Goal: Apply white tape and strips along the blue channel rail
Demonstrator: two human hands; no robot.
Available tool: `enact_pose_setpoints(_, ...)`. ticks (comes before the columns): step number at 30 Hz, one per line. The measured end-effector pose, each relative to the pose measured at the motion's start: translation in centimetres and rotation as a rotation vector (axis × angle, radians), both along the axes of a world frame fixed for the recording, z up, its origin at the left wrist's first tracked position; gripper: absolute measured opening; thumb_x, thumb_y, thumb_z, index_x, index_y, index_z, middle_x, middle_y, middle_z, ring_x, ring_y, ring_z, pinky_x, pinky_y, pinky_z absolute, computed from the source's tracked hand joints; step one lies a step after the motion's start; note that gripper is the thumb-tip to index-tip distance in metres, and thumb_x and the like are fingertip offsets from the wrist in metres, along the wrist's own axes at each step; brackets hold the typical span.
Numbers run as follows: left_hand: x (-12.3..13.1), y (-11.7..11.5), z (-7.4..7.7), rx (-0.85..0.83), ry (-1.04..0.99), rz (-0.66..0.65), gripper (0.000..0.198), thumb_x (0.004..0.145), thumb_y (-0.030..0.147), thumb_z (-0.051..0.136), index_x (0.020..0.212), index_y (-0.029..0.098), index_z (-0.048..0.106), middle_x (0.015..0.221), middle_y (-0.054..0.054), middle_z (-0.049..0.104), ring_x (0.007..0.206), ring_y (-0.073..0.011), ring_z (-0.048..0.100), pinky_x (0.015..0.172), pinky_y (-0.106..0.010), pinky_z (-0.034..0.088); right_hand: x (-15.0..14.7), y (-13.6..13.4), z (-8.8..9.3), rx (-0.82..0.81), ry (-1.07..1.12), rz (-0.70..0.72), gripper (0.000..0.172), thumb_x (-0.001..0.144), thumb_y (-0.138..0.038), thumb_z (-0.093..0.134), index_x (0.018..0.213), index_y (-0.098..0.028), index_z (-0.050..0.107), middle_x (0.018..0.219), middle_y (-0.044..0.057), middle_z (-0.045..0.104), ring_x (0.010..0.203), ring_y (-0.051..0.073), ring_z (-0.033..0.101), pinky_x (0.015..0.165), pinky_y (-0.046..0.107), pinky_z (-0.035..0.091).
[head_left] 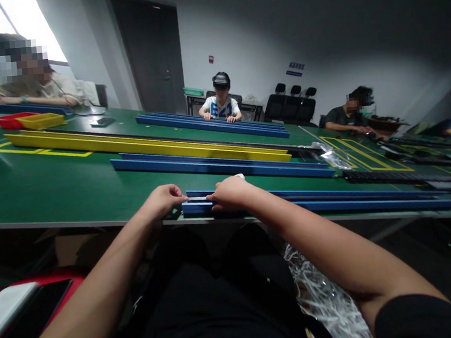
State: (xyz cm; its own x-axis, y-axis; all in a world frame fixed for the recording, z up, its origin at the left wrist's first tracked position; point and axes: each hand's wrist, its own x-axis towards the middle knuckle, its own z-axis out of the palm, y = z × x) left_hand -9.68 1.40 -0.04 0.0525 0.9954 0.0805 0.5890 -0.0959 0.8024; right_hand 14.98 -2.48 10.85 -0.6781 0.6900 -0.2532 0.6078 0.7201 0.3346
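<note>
Black clothing (pixel 220 305) on the person's lap lies nearest, with two bare forearms reaching past it on either side to the front edge of a green bench (pixel 74 186). Beneath the right forearm, a loose heap of pale shredded strands (pixel 324 291) shows below bench level.

Just inside the bench's edge lies a long blue channel (pixel 369 205), its left end between the two hands. A thin pale strip (pixel 197 198) runs along the inside of that end. The left hand (pixel 166 198) has its grip closed to a pinch, thumb and forefinger meeting on the strip's left end. The right hand (pixel 229 192) curls over the channel, fingertips at the other end of the visible strip; whether its grip pinches the strip or only presses it, I cannot tell. Just behind that hand peeks a small white object (pixel 240 176), mostly hidden.

Beyond, a second blue channel (pixel 225 168) lies roughly parallel, then a long yellow channel (pixel 149 146), with crumpled clear plastic (pixel 332 156) near its right end. Farther back, a co-worker in a white shirt (pixel 222 105) rests both hands at more blue channels (pixel 214 125). To the left sit a red tray (pixel 5 121) and a yellow tray (pixel 42 121), touching.
</note>
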Motion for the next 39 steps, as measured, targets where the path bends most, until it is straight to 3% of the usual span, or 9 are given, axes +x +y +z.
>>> enact_pose_setpoints(5, 0.6, -0.2, -0.6, 0.026, 0.126, 0.073, 0.032, 0.061, 0.047, 0.073, 0.068, 0.019, 0.059, 0.057, 0.003, 0.058, 0.051, -0.0114, 0.048, 0.050, -0.024, 0.030, -1.8, 0.2, -0.1, -0.018, -0.096, -0.046, 0.047, 0.084, -0.056, 0.060, 0.110, -0.018, 0.071, 0.103, 0.015, 0.071, 0.094, 0.030, 0.067, 0.077, 0.041, 0.052)
enact_pose_setpoints(11, 1.3, -0.4, -0.8, 0.070, 0.271, 0.086, 0.023, 0.066, 0.042, 0.068, 0.069, 0.021, 0.059, 0.061, 0.002, 0.062, 0.056, -0.0136, 0.054, 0.053, -0.026, 0.032, -2.2, -0.1, -0.5, 0.019, -0.158, -0.028, 0.044, 0.080, -0.056, 0.066, 0.106, -0.021, 0.072, 0.106, 0.011, 0.072, 0.090, 0.028, 0.067, 0.072, 0.037, 0.053)
enact_pose_setpoints(23, 1.4, -0.2, -1.2, 0.085, 0.291, 0.123, 0.020, 0.069, 0.041, 0.064, 0.072, 0.022, 0.060, 0.066, 0.001, 0.064, 0.062, -0.0154, 0.058, 0.054, -0.027, 0.032, -3.1, 0.1, -0.6, -0.038, -0.205, -0.080, 0.048, 0.080, -0.052, 0.068, 0.110, -0.015, 0.071, 0.111, 0.017, 0.068, 0.094, 0.028, 0.067, 0.075, 0.040, 0.056)
enact_pose_setpoints(30, 1.7, -0.6, -1.4, 0.085, 0.272, 0.152, 0.016, 0.071, 0.039, 0.062, 0.074, 0.023, 0.061, 0.068, 0.002, 0.065, 0.061, -0.0150, 0.056, 0.053, -0.026, 0.031, -3.6, 0.3, -1.1, -0.025, -0.198, -0.128, 0.039, 0.081, -0.043, 0.069, 0.107, -0.014, 0.073, 0.111, 0.019, 0.068, 0.095, 0.030, 0.068, 0.078, 0.041, 0.057)
enact_pose_setpoints(39, 1.6, -0.8, -1.4, 0.115, 0.308, 0.089, 0.017, 0.074, 0.035, 0.060, 0.086, 0.024, 0.062, 0.079, 0.000, 0.068, 0.068, -0.0160, 0.058, 0.057, -0.025, 0.035, -4.0, 1.4, -2.8, -0.039, -0.138, -0.198, 0.054, 0.073, -0.057, 0.074, 0.107, -0.015, 0.074, 0.112, 0.020, 0.068, 0.096, 0.032, 0.067, 0.079, 0.042, 0.057)
